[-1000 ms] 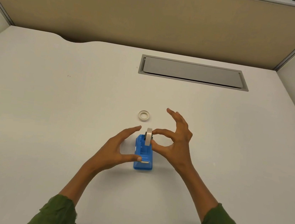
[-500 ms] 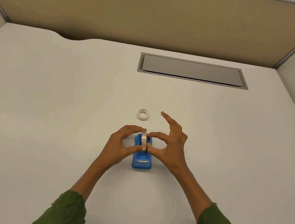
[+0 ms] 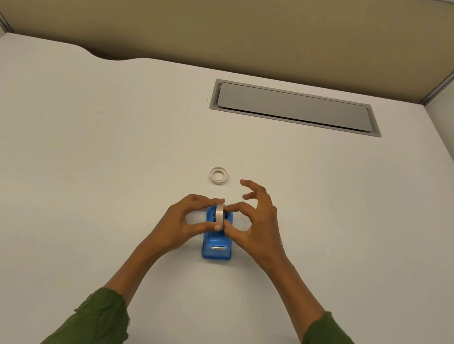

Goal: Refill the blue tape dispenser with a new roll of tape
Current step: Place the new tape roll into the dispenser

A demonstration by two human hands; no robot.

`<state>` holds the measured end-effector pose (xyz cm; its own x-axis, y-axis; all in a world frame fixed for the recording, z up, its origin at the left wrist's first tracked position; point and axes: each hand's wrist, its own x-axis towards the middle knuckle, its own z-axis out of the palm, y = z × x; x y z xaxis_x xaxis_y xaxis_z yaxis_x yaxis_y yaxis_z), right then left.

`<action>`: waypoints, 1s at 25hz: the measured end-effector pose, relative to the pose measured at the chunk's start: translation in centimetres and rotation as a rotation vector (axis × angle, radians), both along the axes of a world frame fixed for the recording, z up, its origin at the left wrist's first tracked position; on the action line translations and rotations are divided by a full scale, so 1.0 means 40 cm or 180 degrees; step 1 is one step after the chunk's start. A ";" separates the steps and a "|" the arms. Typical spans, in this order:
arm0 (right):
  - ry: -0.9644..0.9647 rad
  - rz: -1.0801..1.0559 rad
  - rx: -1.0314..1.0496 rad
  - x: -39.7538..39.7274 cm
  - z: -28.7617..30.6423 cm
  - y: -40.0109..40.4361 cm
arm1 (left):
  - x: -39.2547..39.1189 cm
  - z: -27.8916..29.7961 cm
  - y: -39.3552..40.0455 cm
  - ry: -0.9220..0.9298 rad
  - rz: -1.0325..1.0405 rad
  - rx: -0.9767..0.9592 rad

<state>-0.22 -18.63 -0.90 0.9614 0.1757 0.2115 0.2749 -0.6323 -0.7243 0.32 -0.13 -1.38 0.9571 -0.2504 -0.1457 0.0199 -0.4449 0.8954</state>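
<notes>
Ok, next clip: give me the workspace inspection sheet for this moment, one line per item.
Surface: white desk, bare apart from the items below.
Job's things: blue tape dispenser upright on the desk; new tape roll standing on edge in its cradle.
Clutter: small ring, likely a spent core, lying flat beyond the dispenser.
Grippers: left hand and right hand both pinch the roll with their fingers.
Cables: nothing seen; grey cable hatch closed.
Surroundings: tan partition behind the desk.
</notes>
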 end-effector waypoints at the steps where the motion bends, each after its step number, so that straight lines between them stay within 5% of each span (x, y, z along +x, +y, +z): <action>1: 0.0063 -0.0022 0.0081 -0.002 -0.002 0.000 | 0.000 -0.002 0.001 0.0025 -0.0024 0.0006; 10: 0.0695 -0.0058 0.0863 -0.024 0.010 -0.015 | -0.013 -0.003 0.000 0.0023 -0.0075 0.0127; 25: 0.0521 0.0488 0.0070 -0.015 -0.010 -0.009 | -0.035 0.006 0.014 0.0189 0.0041 -0.0423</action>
<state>-0.80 -19.01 -1.30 0.9457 0.3195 0.0602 0.2442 -0.5757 -0.7804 -1.08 0.45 -1.12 0.9511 -0.2590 -0.1685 0.0795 -0.3218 0.9435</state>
